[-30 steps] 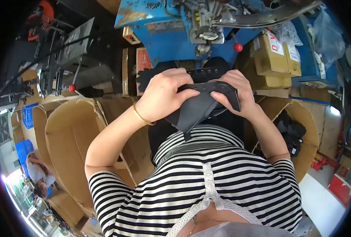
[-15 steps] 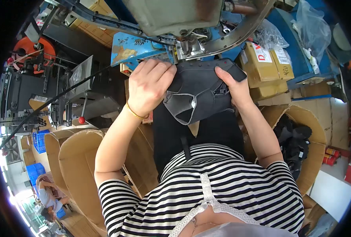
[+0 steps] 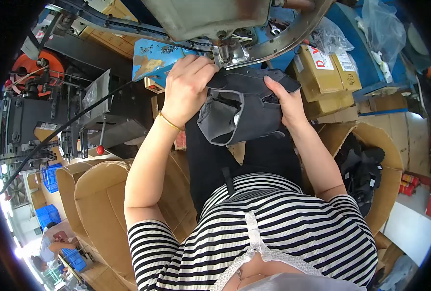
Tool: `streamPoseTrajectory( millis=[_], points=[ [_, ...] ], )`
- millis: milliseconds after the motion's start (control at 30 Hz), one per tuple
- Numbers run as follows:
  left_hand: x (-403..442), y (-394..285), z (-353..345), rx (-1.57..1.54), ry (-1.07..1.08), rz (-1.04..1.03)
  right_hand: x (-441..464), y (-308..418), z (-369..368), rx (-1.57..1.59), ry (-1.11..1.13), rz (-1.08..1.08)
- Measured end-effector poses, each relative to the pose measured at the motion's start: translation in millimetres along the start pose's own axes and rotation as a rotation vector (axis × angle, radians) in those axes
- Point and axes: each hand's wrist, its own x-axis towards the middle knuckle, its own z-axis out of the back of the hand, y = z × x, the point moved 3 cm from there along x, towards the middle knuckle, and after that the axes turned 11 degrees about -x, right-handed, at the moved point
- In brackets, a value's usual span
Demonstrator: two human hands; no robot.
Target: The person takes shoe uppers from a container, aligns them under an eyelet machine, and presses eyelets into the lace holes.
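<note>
A dark grey sewn fabric piece (image 3: 261, 114) with pale edge trim and a gaping opening at its lower left is between my hands, over my lap. Its upper edge lies against the metal head (image 3: 232, 56) of a machine, with small dots along that edge. My left hand (image 3: 189, 87) has its fingers curled over the piece's upper left corner, close to the machine head. On the right side, my right hand (image 3: 288, 99) pinches the piece, thumb on top and the other fingers hidden underneath.
The machine's grey housing (image 3: 206, 17) and curved metal rail (image 3: 293, 41) hang above my hands. Taped cartons (image 3: 322, 80) stand to the right. An open cardboard box (image 3: 392, 160) holds dark pieces (image 3: 358, 169). More cardboard (image 3: 101, 203) stands left; another person (image 3: 55, 245) sits beyond.
The fabric piece has shifted slightly up and left, and its opening now gapes wider. My left hand has moved up a little; both hands keep their grip.
</note>
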Motion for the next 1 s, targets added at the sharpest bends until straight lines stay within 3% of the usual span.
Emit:
streamPoseTrajectory(
  millis=[433,667,867,1000],
  points=[
    [-4,3,-3,-0.045,-0.018,0.025,-2,2,1,-0.05,0.002,-0.084],
    [-14,10,6,-0.03,-0.028,0.076,4,13,-13,-0.144,0.023,-0.014],
    [-18,9,3,-0.077,0.003,0.121,7,5,-11,-0.16,0.124,-0.213],
    [-19,9,3,-0.079,0.015,0.145,6,4,-14,-0.113,0.057,-0.141]
  ],
)
